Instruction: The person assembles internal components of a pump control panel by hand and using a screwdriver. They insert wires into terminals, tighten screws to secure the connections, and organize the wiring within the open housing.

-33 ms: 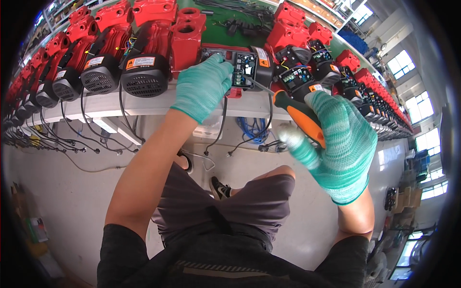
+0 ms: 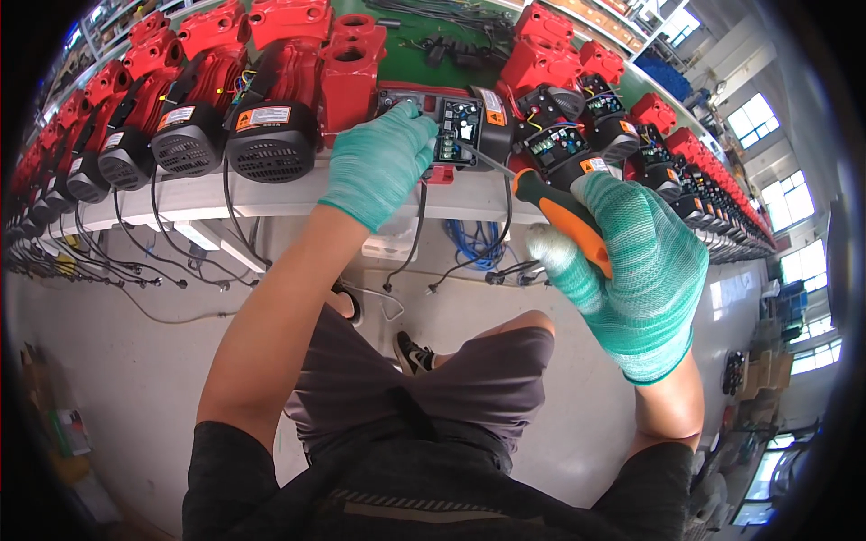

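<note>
A red and black electric pump (image 2: 494,135) lies on the bench in front of me, its control box open and a circuit board (image 2: 462,122) showing. My left hand (image 2: 381,162), in a green knitted glove, rests at the left side of that box with fingers bent together; what they pinch, if anything, is hidden. My right hand (image 2: 636,257), gloved alike, is closed round the orange and dark green handle of a screwdriver (image 2: 577,230). Its thin shaft slants up and left, and the tip reaches the terminals at the lower part of the board.
Several similar pumps (image 2: 271,140) stand in a row to the left, cables hanging off the bench edge (image 2: 298,200). More pumps with open boxes (image 2: 555,144) line the right. Black cable parts (image 2: 446,50) lie on the green bench top. Blue cable (image 2: 476,242) is coiled below.
My right thumb has moved slightly up and closer to the screwdriver handle. The left hand and the pump look the same.
</note>
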Demonstrator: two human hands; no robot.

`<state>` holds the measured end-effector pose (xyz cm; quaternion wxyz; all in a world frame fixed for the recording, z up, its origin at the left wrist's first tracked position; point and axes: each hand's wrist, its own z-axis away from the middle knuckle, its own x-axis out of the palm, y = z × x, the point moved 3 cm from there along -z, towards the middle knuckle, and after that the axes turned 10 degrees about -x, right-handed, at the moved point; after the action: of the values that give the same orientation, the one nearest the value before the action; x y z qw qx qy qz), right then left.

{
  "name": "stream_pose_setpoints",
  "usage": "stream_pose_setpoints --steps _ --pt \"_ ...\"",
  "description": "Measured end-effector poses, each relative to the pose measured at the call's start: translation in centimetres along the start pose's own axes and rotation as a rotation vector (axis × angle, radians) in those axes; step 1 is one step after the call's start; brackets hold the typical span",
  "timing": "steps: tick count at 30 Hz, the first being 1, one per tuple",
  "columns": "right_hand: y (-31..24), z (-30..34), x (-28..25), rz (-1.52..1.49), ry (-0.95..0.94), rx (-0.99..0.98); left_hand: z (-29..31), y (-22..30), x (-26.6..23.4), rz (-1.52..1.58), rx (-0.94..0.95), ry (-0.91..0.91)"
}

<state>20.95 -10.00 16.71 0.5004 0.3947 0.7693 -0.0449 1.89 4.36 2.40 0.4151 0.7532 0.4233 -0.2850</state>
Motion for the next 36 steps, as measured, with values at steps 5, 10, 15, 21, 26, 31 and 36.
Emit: stream_pose_setpoints --steps 5,10,15,21,26,31,36 --pt "0.0 -0.3 0.2 0.008 -0.008 0.020 0.3 -0.9 0.5 -0.012 0.095 0.083" --pt "2.8 0.9 -0.4 -0.476 0.305 0.142 0.3 -1.2 -0.1 0.266 0.059 0.077" --pt "4.9 1.0 2.0 -0.925 0.362 0.373 0.7 -1.4 0.2 0.342 0.082 0.104" --pt "4.0 -1.0 16.6 -0.865 0.188 0.509 1.1 -1.2 -0.3 0.434 0.076 0.059" --pt "3.6 -1.5 19.0 -1.152 0.209 0.666 1.3 -1.3 -0.2 0.471 0.091 0.091" --pt "3.0 -2.2 18.4 -1.119 0.138 0.718 1.4 -1.7 -0.2 0.455 0.104 0.108" --pt "3.3 -2.0 18.9 -0.956 0.192 0.644 1.3 -1.7 0.2 0.447 0.048 0.149"
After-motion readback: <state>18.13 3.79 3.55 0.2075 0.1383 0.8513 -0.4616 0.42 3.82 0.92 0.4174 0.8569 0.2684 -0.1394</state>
